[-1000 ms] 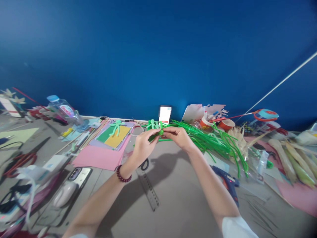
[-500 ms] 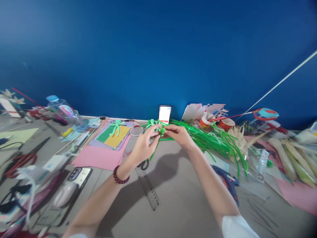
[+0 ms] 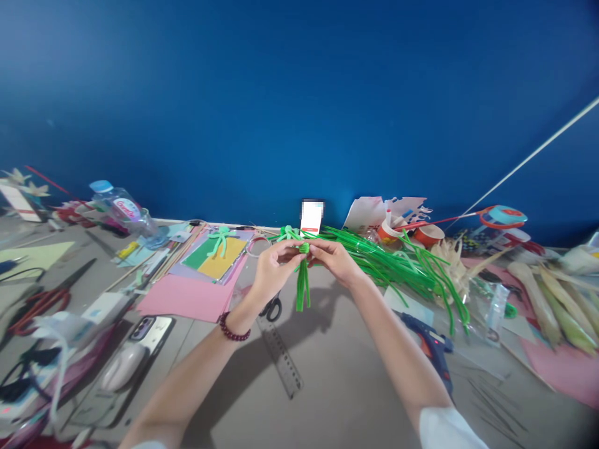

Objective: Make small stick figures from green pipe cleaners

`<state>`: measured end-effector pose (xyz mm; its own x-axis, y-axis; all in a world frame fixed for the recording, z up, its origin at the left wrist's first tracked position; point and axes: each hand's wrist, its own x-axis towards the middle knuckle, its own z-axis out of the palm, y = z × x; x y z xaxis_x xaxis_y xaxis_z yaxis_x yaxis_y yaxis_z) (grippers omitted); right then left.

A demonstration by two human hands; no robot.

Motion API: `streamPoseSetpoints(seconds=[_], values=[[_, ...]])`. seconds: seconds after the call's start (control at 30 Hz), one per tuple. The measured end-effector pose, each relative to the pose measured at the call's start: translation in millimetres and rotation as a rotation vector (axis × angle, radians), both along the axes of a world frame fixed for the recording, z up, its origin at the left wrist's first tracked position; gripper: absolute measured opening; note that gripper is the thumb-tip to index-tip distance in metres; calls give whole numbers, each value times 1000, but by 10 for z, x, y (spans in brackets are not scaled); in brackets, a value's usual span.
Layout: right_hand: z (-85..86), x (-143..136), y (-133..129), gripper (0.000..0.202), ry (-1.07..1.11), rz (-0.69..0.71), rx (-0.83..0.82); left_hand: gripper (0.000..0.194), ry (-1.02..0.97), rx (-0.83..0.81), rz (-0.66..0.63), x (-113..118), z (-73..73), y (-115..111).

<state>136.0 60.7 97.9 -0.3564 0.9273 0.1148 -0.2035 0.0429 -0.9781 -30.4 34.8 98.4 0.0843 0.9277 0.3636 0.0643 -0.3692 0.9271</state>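
Observation:
Between both hands is a bright green pipe cleaner figure (image 3: 303, 284), with a coiled knob at the top and straight strands hanging below. My left hand (image 3: 276, 262) pinches the knob from the left, fingers closed. From the other side, my right hand (image 3: 337, 259) grips it with thumb and fingertips. Behind the hands, a paler green pipe cleaner figure (image 3: 287, 232) is partly hidden. Another light green figure (image 3: 219, 240) lies on coloured sheets to the left. A bundle of green pipe cleaners (image 3: 397, 262) spreads out right of my right hand.
A lit phone (image 3: 311, 218) leans on the blue wall. Below my left hand lie black-handled scissors (image 3: 271, 308) and a clear ruler (image 3: 283, 358). A glue gun (image 3: 430, 346) is near my right forearm. Pink paper (image 3: 187, 296), a phone (image 3: 152, 330) and a bottle (image 3: 124, 209) are left.
The green pipe cleaner figure has turned, so its strands now hang straight down in view below my fingers. Both hands have shifted slightly and still hold it.

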Motion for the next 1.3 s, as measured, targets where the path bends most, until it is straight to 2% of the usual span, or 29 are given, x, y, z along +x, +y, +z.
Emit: streamPoseSetpoints(seconds=[0.17, 0.3, 0.47, 0.67, 0.87, 1.03, 1.1, 1.2, 1.3], values=[[-20, -25, 12, 39, 66, 3, -97, 24, -51, 11, 71, -5, -37, 33], [-18, -28, 26, 36, 84, -6, -73, 26, -86, 3, 84, -17, -55, 57], [-23, -59, 5, 34, 0, -21, -93, 28, -78, 9, 136, -17, -110, 80], [-46, -115, -8, 38, -71, -96, -80, 25, -25, 99, 155, -18, -133, 71], [-50, -84, 18, 28, -152, -194, -52, 24, 208, 167, 123, -59, -99, 86], [-74, -3, 55, 22, -240, -203, -27, 18, 488, 439, 281, -160, -19, 130], [-78, 22, 59, 20, -279, -188, 5, 23, 602, 548, 307, -197, 10, 146], [-60, 40, 43, 19, -345, -154, 34, 28, 728, 629, 238, -227, 3, 170], [-20, 44, 15, 19, -423, -136, 80, 21, 762, 608, 169, -231, -60, 198]])
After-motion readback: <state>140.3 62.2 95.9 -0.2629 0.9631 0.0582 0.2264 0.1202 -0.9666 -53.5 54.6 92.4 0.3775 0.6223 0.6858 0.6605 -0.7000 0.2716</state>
